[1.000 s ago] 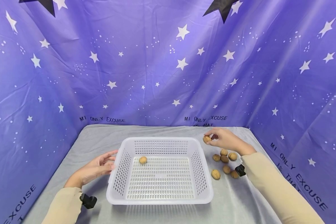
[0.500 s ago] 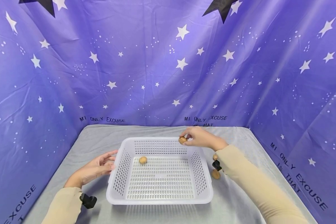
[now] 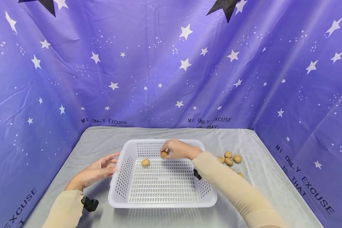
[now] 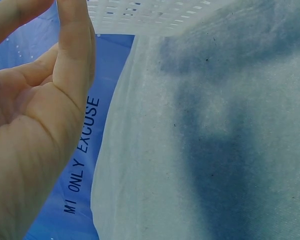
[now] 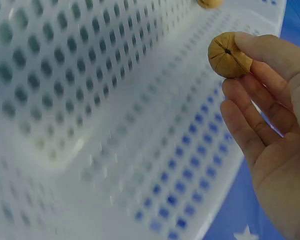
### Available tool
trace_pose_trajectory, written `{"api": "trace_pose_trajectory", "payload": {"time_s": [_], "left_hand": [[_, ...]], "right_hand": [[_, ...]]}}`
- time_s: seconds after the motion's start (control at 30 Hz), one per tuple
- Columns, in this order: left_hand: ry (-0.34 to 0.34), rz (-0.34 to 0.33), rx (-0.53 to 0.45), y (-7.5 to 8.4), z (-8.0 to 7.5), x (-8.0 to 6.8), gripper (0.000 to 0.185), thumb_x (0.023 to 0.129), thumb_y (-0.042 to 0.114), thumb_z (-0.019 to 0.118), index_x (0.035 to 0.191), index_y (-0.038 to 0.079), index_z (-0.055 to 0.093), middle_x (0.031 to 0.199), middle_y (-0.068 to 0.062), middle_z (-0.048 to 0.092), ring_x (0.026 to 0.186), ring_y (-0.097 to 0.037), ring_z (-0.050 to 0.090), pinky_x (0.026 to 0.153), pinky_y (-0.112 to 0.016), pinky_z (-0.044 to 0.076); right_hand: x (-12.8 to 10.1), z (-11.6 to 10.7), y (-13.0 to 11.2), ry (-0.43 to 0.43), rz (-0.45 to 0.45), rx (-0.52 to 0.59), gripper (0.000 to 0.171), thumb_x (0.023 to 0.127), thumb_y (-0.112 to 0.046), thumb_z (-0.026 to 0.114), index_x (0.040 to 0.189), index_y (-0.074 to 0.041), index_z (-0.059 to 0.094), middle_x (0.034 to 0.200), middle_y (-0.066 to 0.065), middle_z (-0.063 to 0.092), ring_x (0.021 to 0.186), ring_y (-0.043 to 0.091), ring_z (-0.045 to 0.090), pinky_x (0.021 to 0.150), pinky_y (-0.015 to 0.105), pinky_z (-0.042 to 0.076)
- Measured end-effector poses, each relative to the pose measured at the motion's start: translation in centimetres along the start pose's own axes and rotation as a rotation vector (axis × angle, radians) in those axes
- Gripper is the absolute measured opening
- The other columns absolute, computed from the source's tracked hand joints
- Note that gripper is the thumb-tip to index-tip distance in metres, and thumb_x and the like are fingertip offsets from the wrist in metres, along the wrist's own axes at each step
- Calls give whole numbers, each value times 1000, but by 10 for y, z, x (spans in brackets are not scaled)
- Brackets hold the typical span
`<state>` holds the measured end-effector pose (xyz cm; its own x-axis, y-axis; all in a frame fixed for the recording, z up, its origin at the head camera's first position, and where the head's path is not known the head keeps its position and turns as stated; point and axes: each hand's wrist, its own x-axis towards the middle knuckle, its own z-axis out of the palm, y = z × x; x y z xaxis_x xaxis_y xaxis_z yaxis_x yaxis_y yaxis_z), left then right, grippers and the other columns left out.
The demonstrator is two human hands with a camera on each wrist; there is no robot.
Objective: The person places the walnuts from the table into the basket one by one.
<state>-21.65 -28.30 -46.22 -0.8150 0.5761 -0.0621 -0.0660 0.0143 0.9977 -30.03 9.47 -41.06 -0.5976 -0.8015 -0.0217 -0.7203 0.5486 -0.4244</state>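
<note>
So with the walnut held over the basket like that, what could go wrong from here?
The right hand pinches the walnut only at the fingertips, so the grip may slip early. Dropped from there, it could bounce on the perforated white basket floor or knock the walnut already inside. The left hand merely rests open against the rim, so the basket could shift.

Open basket (image 3: 162, 205) floor beside lone walnut (image 3: 145, 162)

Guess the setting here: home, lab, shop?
Likely a staged recording booth, not a home. A purple star-print backdrop is draped around a cloth-covered table, which holds only a white basket and walnuts.
</note>
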Motion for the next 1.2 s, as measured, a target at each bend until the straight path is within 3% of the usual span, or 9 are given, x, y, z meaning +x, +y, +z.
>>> {"api": "trace_pose_trajectory", "payload": {"time_s": [0.13,0.37,0.67,0.93,1.2], "left_hand": [[7,-4,6,0,0,-1,71,101,-3,53,158,-2,12,137,-25,44,117,-23,60,96,-45,53],[13,-12,9,0,0,-1,71,101,-3,54,158,-1,12,137,-24,45,116,-23,60,96,-44,53],[-3,4,-10,2,1,-1,70,101,-4,52,158,-3,11,136,-27,44,116,-23,60,95,-43,53],[6,-6,-4,2,1,-1,71,101,-4,53,158,-3,11,137,-29,42,117,-23,60,95,-43,53],[5,0,16,1,0,-2,69,101,-3,53,157,-2,13,138,-27,43,117,-26,60,95,-44,53]], "right_hand": [[13,18,-2,-18,-12,-5,33,88,-10,76,120,-2,71,115,4,68,98,13,64,87,20,52],[23,42,3,-9,54,69,40,85,-14,80,122,-3,70,117,5,68,92,6,63,82,16,51],[25,55,7,5,110,119,39,86,-18,81,122,-5,70,118,4,67,91,3,64,81,14,51],[23,48,6,2,110,78,43,88,-26,79,125,-6,69,123,4,66,100,12,65,87,20,52],[10,13,-2,-16,124,100,37,91,-16,74,126,-4,68,127,5,66,108,22,65,91,25,52]]}}
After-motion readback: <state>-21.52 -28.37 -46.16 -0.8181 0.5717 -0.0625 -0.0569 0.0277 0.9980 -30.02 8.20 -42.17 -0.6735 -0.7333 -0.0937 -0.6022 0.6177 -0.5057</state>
